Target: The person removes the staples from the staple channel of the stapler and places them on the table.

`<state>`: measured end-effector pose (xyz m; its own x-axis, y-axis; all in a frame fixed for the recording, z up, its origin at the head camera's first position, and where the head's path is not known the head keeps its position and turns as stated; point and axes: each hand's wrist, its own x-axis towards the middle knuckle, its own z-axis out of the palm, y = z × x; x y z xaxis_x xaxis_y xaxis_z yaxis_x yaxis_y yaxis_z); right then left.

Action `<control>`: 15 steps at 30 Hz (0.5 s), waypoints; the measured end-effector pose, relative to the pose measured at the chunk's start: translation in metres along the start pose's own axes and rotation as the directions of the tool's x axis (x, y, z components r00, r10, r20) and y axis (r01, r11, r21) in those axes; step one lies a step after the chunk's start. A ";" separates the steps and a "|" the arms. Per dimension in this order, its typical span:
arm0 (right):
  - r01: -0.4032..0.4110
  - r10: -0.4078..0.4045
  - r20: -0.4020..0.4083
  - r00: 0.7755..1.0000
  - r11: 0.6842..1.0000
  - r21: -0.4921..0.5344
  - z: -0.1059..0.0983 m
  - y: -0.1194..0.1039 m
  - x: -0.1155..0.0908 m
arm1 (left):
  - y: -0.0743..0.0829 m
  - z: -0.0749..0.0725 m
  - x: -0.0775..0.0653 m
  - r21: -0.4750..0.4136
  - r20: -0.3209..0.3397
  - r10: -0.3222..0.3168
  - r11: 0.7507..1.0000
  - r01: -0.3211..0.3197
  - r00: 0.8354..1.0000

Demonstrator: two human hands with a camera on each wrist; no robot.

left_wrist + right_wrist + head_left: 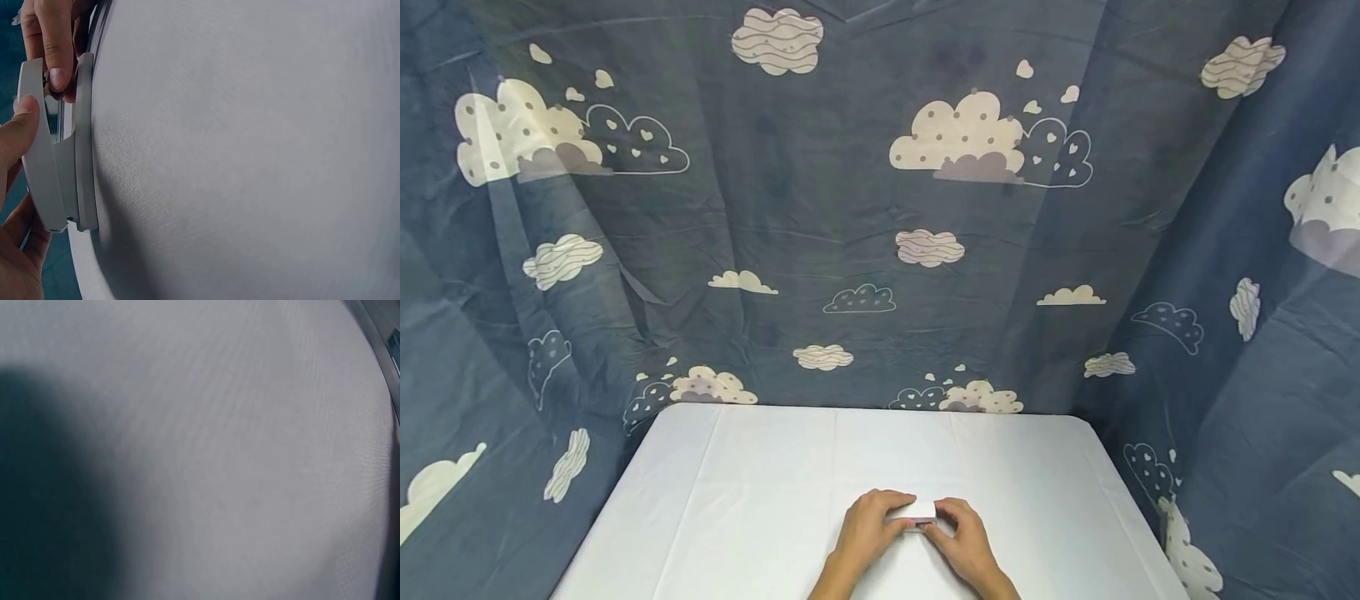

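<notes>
A small white two-part device (pixel 917 510), like a hinged case, sits low over the table between both hands. My left hand (pixel 867 527) holds its left end, with the thumb on the near side and fingers curled behind. My right hand (pixel 961 540) grips the right end, its thumb at the front gap. In the left wrist view the white device (pixel 47 181) has its two halves spread apart, with a metallic strip between them. A digit of the right hand (pixel 55 37) reaches into that gap. Only a corner of the device (pixel 381 331) shows in the right wrist view.
A white-covered table (pixel 775 475) with rounded far corners lies under the hands. Dark blue curtain fabric (pixel 835 192) with a cloud print hangs behind the table and along both sides. A dark shadow (pixel 50 500) falls across the cloth in the right wrist view.
</notes>
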<state>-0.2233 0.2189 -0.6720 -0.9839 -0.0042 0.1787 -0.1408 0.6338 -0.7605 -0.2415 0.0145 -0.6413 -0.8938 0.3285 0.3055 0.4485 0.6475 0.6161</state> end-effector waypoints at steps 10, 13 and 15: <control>-0.002 0.001 0.025 1.000 1.000 0.028 -0.004 0.004 0.002 | 0.003 0.001 -0.001 -0.021 0.001 -0.009 1.000 0.009 1.000; -0.006 0.004 0.029 1.000 0.999 0.042 -0.004 0.002 0.002 | 0.001 0.001 -0.003 -0.037 0.011 -0.014 0.999 0.015 1.000; 0.004 -0.005 0.028 1.000 0.999 0.047 -0.003 0.002 0.003 | 0.000 0.002 -0.004 -0.046 0.013 -0.015 0.999 0.015 1.000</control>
<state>-0.2258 0.2224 -0.6708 -0.9859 -0.0285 0.1651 -0.1493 0.5970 -0.7883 -0.2374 0.0145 -0.6436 -0.9002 0.3279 0.2865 0.4339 0.6204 0.6533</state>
